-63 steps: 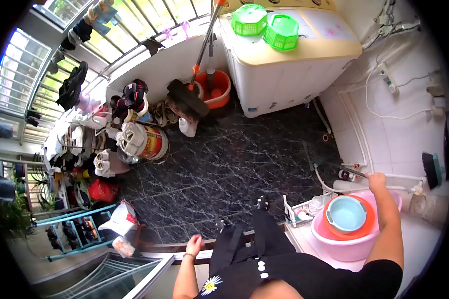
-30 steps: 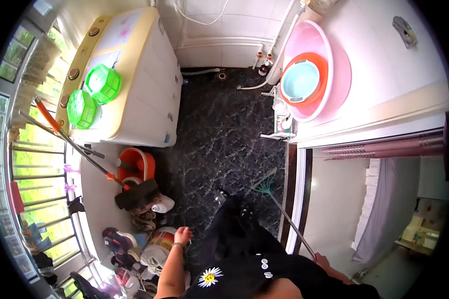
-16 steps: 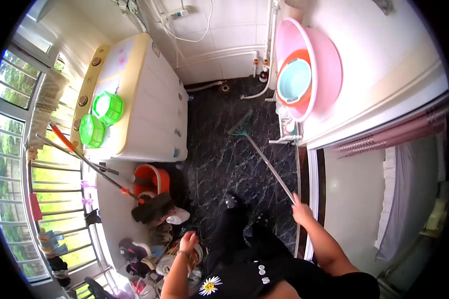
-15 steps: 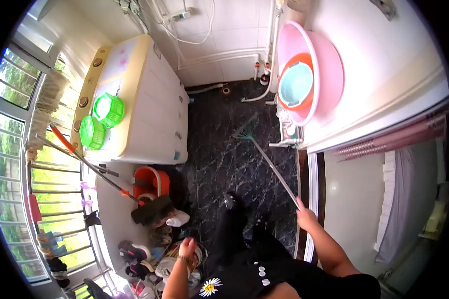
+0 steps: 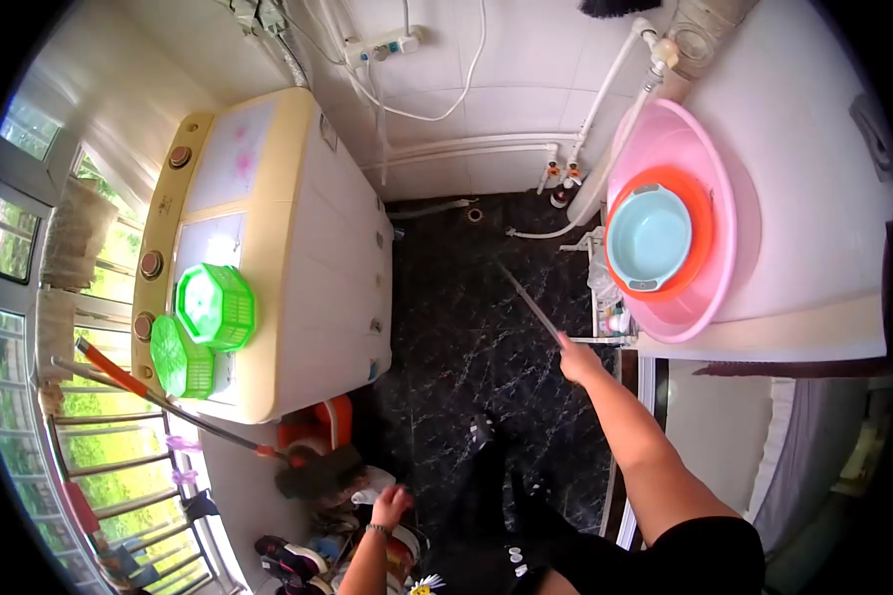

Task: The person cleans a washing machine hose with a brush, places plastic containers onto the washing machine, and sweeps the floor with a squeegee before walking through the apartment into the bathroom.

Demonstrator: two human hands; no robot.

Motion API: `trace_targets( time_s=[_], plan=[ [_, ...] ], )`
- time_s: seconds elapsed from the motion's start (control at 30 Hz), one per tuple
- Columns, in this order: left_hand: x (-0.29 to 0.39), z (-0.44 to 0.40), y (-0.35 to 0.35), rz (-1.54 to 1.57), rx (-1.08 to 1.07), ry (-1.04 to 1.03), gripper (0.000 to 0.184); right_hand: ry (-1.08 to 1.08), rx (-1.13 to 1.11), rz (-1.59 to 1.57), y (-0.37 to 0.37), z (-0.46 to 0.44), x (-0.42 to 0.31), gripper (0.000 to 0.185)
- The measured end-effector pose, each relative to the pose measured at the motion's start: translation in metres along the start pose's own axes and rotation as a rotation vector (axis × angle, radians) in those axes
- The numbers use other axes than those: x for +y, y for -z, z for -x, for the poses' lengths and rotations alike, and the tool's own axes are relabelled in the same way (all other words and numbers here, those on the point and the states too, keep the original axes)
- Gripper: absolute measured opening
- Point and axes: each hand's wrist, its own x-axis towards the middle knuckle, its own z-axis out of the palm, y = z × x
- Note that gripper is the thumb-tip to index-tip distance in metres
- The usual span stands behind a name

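Out in front, the right hand (image 5: pixel 578 363) is clamped on a thin grey metal pole (image 5: pixel 534 306), well apart from the left hand (image 5: pixel 392 506), whose blurred fingers curl inward, whether closed I cannot tell. A firm grip and low, even slant should steer the pole well, clear of the white-sided, cream-topped washing machine (image 5: pixel 337 268) ahead of the left hand. From the right hand, the pole slants forward and leftward over black marbled floor (image 5: pixel 437 347); its far end is indistinct.
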Motion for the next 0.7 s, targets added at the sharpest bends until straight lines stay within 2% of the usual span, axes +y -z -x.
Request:
trace_targets(
  time_s=[0.03, 0.07, 0.1, 0.13, 0.2, 0.23, 0.27, 0.33, 0.37, 0.43, 0.47, 0.57, 0.63, 0.67, 0.7],
  plan=[
    [0.028, -0.003, 0.003, -0.004, 0.002, 0.009, 0.022, -0.001, -0.021, -0.011, 0.003, -0.004, -0.014, 0.045],
    [0.057, -0.005, 0.004, 0.149, 0.025, -0.047, 0.023, -0.006, -0.033, -0.02, 0.01, -0.004, -0.025, 0.046],
    [0.076, -0.011, 0.004, 0.306, 0.039, -0.113, 0.025, -0.024, -0.049, -0.014, 0.02, 0.018, -0.03, 0.047],
    [0.073, -0.016, 0.007, 0.313, 0.025, -0.123, 0.025, -0.042, -0.063, -0.003, 0.029, 0.058, -0.032, 0.048],
    [0.037, -0.018, 0.017, 0.345, 0.027, -0.052, 0.024, 0.026, -0.073, 0.05, 0.02, 0.121, -0.004, 0.05],
    [0.013, -0.017, 0.018, 0.355, 0.057, 0.041, 0.024, -0.028, -0.173, 0.079, 0.029, 0.158, -0.006, 0.051],
    [-0.017, -0.015, 0.024, 0.215, 0.063, 0.115, 0.024, -0.006, -0.201, 0.144, 0.024, 0.186, 0.004, 0.053],
    [-0.084, -0.002, 0.026, 0.382, 0.028, 0.111, 0.024, -0.043, -0.37, 0.173, 0.026, 0.217, 0.015, 0.052],
    [-0.098, 0.01, 0.026, 0.217, 0.072, 0.269, 0.024, -0.041, -0.365, 0.173, 0.022, 0.209, 0.019, 0.052],
    [-0.111, 0.032, 0.02, 0.543, 0.109, 0.547, 0.024, 0.012, -0.249, 0.231, 0.001, 0.169, 0.03, 0.052],
    [-0.106, 0.031, 0.019, 0.535, 0.106, 0.538, 0.024, 0.065, -0.197, 0.161, -0.002, 0.134, 0.024, 0.049],
    [-0.082, 0.013, -0.007, -0.002, 0.212, 0.304, 0.022, 0.234, -0.004, 0.114, 0.032, 0.029, -0.03, 0.042],
    [-0.063, 0.02, -0.005, -0.363, 0.314, 0.144, 0.021, 0.159, -0.16, 0.181, 0.091, -0.002, -0.069, 0.047],
    [-0.043, 0.009, -0.013, 0.246, 0.279, 0.242, 0.021, 0.202, -0.134, 0.22, 0.105, -0.007, -0.067, 0.049],
    [-0.027, 0.004, -0.015, 0.481, 0.184, 0.05, 0.021, 0.199, -0.159, 0.251, 0.129, 0.002, -0.068, 0.05]
  ],
)
